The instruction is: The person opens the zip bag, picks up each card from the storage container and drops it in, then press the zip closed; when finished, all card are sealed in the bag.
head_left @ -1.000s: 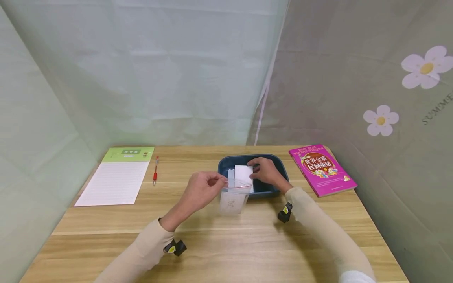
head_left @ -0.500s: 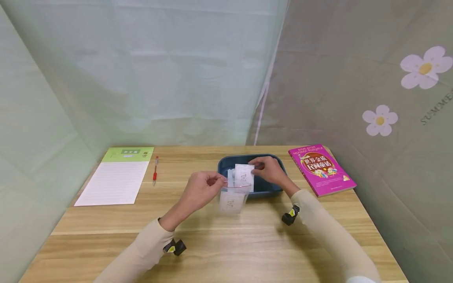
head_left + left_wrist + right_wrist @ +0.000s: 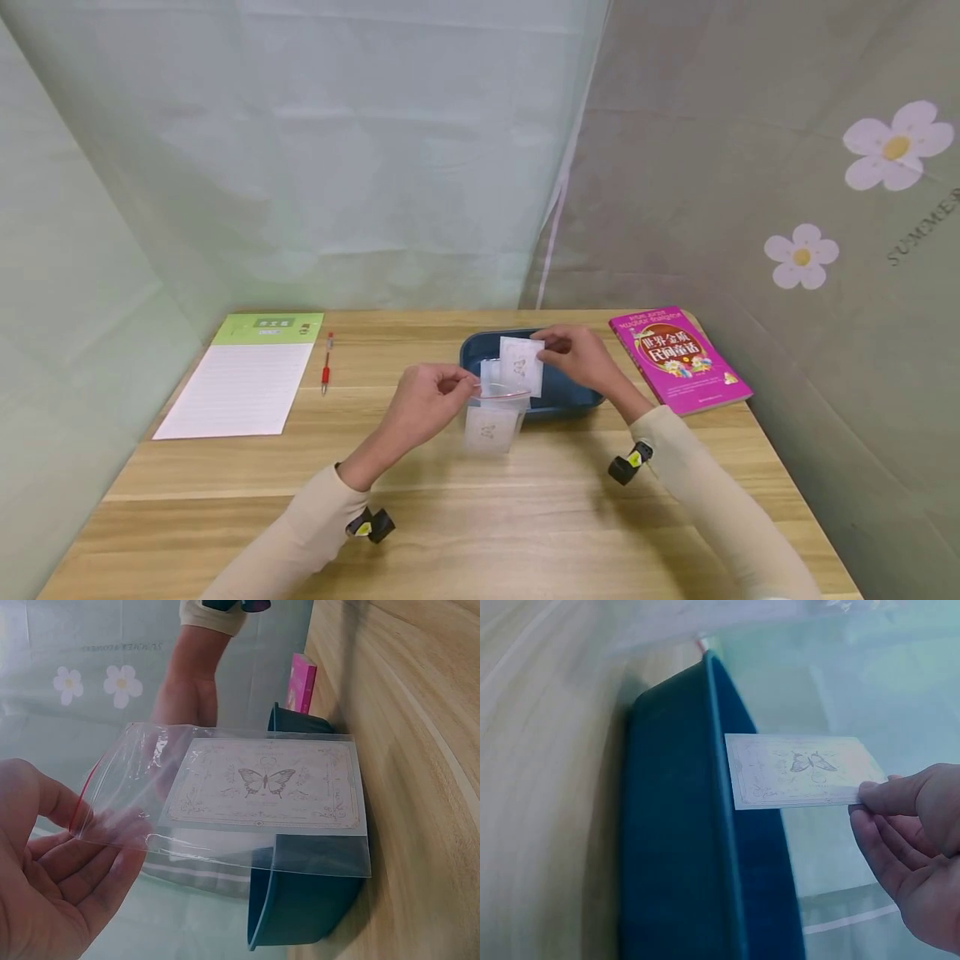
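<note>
My left hand [image 3: 431,404] pinches the red-lined top edge of a clear zip bag [image 3: 172,840], which hangs in front of the tray. Inside the bag is a white card [image 3: 262,784] printed with a butterfly. Between thumb and fingers my right hand [image 3: 581,362] holds another butterfly card [image 3: 799,772] by its edge. That card is above the dark blue tray [image 3: 675,817], just behind and above the bag's mouth in the head view. The tray's left part is partly hidden behind the bag and card; something pale shows there, too unclear to name.
A pink book [image 3: 678,358] lies right of the tray. To the far left is a lined writing pad [image 3: 243,383] with a green top, and a red pen [image 3: 326,367] beside it. Fabric curtains [image 3: 375,167] stand behind the wooden table [image 3: 480,525].
My right hand has lifted its card slightly up and to the right, and the card's printed butterfly face has turned into view. The left hand and bag have stayed almost still.
</note>
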A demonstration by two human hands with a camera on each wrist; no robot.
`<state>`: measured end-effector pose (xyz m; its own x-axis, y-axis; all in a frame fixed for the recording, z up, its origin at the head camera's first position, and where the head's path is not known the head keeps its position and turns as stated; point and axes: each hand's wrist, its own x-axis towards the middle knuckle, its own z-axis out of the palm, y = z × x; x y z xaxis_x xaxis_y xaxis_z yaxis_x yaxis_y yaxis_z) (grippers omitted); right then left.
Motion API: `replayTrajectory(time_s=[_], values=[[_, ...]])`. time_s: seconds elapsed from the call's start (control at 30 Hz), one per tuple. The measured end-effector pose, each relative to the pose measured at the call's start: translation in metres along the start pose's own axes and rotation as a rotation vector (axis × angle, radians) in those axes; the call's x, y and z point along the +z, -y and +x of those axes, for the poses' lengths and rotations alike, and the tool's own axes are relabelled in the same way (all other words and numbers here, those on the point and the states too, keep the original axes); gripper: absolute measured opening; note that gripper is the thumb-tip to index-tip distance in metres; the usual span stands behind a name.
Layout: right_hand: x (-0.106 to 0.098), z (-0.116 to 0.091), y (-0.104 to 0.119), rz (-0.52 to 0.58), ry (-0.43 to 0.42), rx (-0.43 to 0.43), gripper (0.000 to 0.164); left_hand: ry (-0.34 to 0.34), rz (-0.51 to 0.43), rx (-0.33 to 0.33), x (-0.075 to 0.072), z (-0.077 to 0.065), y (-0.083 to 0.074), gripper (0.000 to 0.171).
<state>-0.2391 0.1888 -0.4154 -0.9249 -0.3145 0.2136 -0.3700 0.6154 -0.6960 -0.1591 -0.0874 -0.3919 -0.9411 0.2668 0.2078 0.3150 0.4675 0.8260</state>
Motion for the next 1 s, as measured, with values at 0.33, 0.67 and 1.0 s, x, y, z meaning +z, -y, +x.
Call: replayTrajectory(time_s=[0.33, 0.67, 1.0], values=[[-0.02, -0.009, 0.031, 0.036, -0.037, -0.037, 0.028, 0.004, -0.008, -0.02, 0.002, 0.001, 0.002, 0.015], [-0.038, -0.019, 0.062, 0.05, -0.114, -0.138, 0.03, -0.003, -0.007, -0.009, 0.002, 0.001, 0.004, 0.015], [-0.051, -0.03, 0.088, 0.052, -0.179, -0.216, 0.028, 0.001, -0.005, -0.019, 0.002, 0.001, 0.004, 0.014]])
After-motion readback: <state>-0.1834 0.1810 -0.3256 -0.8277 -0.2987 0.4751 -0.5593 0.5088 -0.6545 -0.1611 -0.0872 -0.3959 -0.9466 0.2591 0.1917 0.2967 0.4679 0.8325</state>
